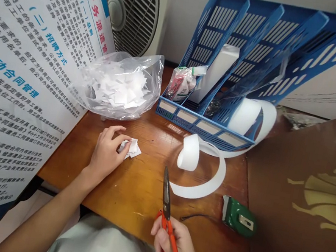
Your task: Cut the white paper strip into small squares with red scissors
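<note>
My left hand [106, 152] rests low over the table, thumb and fingertips closed around a few small cut white pieces [132, 149] at the tabletop. In my right hand [179, 242] is a pair of scissors [172, 244] with orange-red handles. Their dark blades are together and point up and away from me. Just beyond the tip curls a white strip [209, 189], its rolled part [190, 152] standing on the wood. The strip runs back to the blue file rack. A clear plastic bag [154, 72] full of similar white pieces [122, 88] lies beyond my left hand.
At the back stands the blue file rack [203, 127], holding a white box [218, 72], small bagged items [181, 83] and more white strip [245, 115]. A green tape measure [238, 217] lies right. A printed board [34, 78] borders the left, with a fan [129, 8] behind; a brown surface [306, 188] borders the right.
</note>
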`<state>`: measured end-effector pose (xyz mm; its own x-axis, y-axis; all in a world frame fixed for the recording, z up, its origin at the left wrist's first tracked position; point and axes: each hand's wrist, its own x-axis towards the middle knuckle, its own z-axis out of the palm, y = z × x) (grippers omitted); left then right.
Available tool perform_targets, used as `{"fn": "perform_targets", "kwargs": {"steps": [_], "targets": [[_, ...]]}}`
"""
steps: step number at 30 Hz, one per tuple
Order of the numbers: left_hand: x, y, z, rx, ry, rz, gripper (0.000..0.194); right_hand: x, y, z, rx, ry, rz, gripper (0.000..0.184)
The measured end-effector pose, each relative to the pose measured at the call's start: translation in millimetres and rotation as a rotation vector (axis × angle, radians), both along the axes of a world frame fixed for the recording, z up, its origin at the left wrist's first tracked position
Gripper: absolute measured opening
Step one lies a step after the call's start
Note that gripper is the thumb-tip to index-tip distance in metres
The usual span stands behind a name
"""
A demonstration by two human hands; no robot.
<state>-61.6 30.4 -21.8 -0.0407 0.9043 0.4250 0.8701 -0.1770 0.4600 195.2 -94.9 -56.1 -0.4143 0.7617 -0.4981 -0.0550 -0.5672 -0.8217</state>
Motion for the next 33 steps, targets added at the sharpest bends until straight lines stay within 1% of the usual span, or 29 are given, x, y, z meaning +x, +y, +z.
{"fn": "perform_targets", "kwargs": {"steps": [2, 4, 5, 6, 7, 9, 11, 12, 14, 16, 17, 19, 20, 21, 22, 23, 24, 26, 27, 29, 30, 33], "targets": [[6, -5, 11.9, 0.068, -0.075, -0.017, 0.010, -1, -2, 3.2, -0.027, 0.011, -0.002, 0.069], [15, -13, 27.3, 0.062, -0.200, -0.042, 0.007, 0, -5, 7.3, -0.032, 0.027, -0.020, 0.073], [21, -16, 34.1, 0.005, -0.280, -0.064, 0.007, 2, -7, 9.4, -0.004, 0.043, -0.051, 0.072], [28, -20, 39.0, -0.083, -0.365, -0.117, 0.007, 5, -10, 11.1, 0.042, 0.063, -0.087, 0.071], [37, -23, 41.4, -0.208, -0.445, -0.192, 0.008, 9, -13, 12.5, 0.095, 0.076, -0.130, 0.069], [55, -26, 37.7, -0.468, -0.569, -0.376, 0.012, 20, -19, 13.3, 0.191, 0.097, -0.194, 0.062], [75, -25, 24.8, -0.664, -0.662, -0.516, 0.014, 31, -25, 11.9, 0.252, 0.118, -0.234, 0.053], [84, -24, 16.9, -0.730, -0.711, -0.554, 0.015, 36, -27, 10.8, 0.274, 0.131, -0.250, 0.051], [100, -20, 3.3, -0.830, -0.786, -0.592, 0.014, 40, -29, 10.1, 0.306, 0.152, -0.291, 0.051], [109, -20, -2.5, -0.852, -0.819, -0.596, 0.014, 36, -28, 13.9, 0.285, 0.104, -0.396, 0.053], [110, -22, -1.8, -0.822, -0.812, -0.591, 0.014, 30, -26, 17.7, 0.264, 0.057, -0.483, 0.053], [106, -32, 5.2, -0.690, -0.764, -0.582, 0.012, 15, -18, 27.8, 0.222, -0.079, -0.717, 0.050], [102, -39, 10.3, -0.591, -0.718, -0.576, 0.010, 7, -14, 33.0, 0.218, -0.162, -0.836, 0.048], [96, -47, 15.6, -0.512, -0.698, -0.589, 0.008, -2, -9, 37.5, 0.217, -0.240, -0.934, 0.047], [91, -55, 20.6, -0.463, -0.685, -0.614, 0.006, -10, -3, 41.0, 0.221, -0.298, -1.001, 0.047], [85, -64, 24.9, -0.436, -0.678, -0.634, 0.005, -17, 2, 43.1, 0.226, -0.330, -1.038, 0.046], [80, -72, 28.2, -0.431, -0.671, -0.649, 0.006, -23, 6, 43.7, 0.232, -0.337, -1.046, 0.045], [72, -84, 32.3, -0.446, -0.666, -0.657, 0.007, -31, 14, 41.1, 0.254, -0.308, -1.021, 0.044], [69, -89, 33.4, -0.466, -0.668, -0.638, 0.006, -34, 17, 38.3, 0.269, -0.293, -1.006, 0.043], [64, -94, 34.1, -0.522, -0.712, -0.541, 0.001, -39, 22, 31.5, 0.311, -0.311, -0.997, 0.042], [63, -95, 34.1, -0.557, -0.767, -0.478, 0.002, -41, 23, 28.2, 0.338, -0.338, -1.009, 0.041], [62, -93, 32.6, -0.663, -1.043, -0.332, 0.011, -47, 24, 22.0, 0.416, -0.401, -1.046, 0.039]]}}
